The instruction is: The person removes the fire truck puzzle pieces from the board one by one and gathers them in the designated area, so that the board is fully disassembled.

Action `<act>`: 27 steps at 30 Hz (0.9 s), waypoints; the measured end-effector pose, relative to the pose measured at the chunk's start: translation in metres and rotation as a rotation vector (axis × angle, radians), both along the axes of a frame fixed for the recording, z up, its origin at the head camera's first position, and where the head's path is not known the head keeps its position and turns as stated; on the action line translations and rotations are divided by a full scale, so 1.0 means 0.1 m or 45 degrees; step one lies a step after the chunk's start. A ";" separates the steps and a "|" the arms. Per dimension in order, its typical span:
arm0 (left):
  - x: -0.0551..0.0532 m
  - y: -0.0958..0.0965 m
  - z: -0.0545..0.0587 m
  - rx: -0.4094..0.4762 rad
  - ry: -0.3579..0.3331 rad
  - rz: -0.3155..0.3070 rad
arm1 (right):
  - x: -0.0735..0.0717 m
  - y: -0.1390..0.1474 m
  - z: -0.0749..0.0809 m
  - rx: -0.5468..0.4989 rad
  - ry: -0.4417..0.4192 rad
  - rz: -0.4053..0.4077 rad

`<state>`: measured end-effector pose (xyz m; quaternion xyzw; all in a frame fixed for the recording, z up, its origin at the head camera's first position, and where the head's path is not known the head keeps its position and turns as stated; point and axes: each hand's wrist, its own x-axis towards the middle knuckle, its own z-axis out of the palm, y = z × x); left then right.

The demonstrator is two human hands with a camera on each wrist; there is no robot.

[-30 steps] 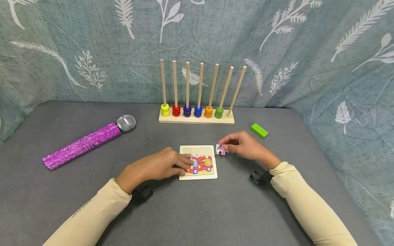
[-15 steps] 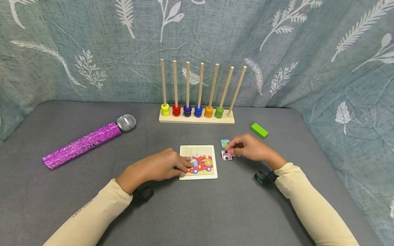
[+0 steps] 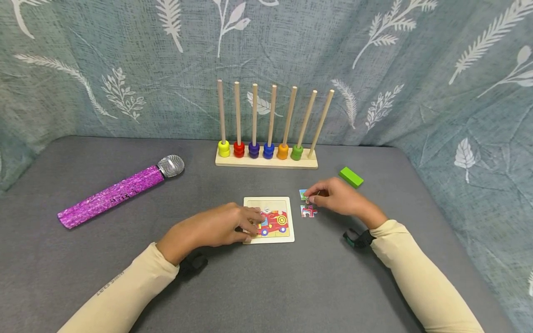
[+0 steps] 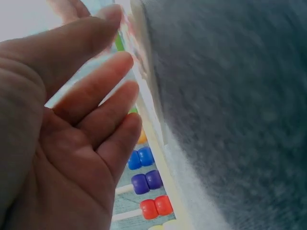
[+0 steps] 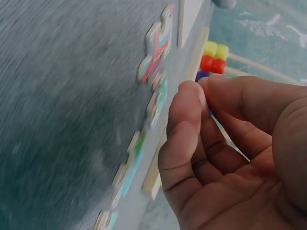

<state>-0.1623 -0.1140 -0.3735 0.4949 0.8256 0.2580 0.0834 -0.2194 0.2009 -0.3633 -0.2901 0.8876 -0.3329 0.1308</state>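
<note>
My left hand (image 3: 222,224) rests with its fingertips on the left side of a puzzle tray (image 3: 272,240) showing a red vehicle, fingers extended. Just right of the tray lies a red-and-white jigsaw piece (image 3: 308,212). A blue-green jigsaw piece (image 3: 303,194) is behind it, partly covered by the fingers. Over these pieces hovers my right hand (image 3: 339,196), thumb and index finger close together, with no piece visible between them. From the right wrist view, several pieces lie in a row on the table, the red one (image 5: 156,52) apart from the fingertips.
A wooden bead rack (image 3: 266,162) with upright pegs stands at the back. A green block (image 3: 351,177) lies beyond my right hand, and a sparkly purple microphone (image 3: 112,194) is at the left. A patterned curtain (image 3: 166,69) hangs behind the grey table.
My right hand carried the red-and-white piece rightward, away from the tray, and let go of it on the table. Its fingers now sit slightly farther back. The left hand stays nearly still.
</note>
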 end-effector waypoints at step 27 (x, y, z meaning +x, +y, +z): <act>-0.01 0.00 0.01 -0.109 -0.020 0.082 | 0.10 -0.59 -0.02 -0.116 -0.081 0.174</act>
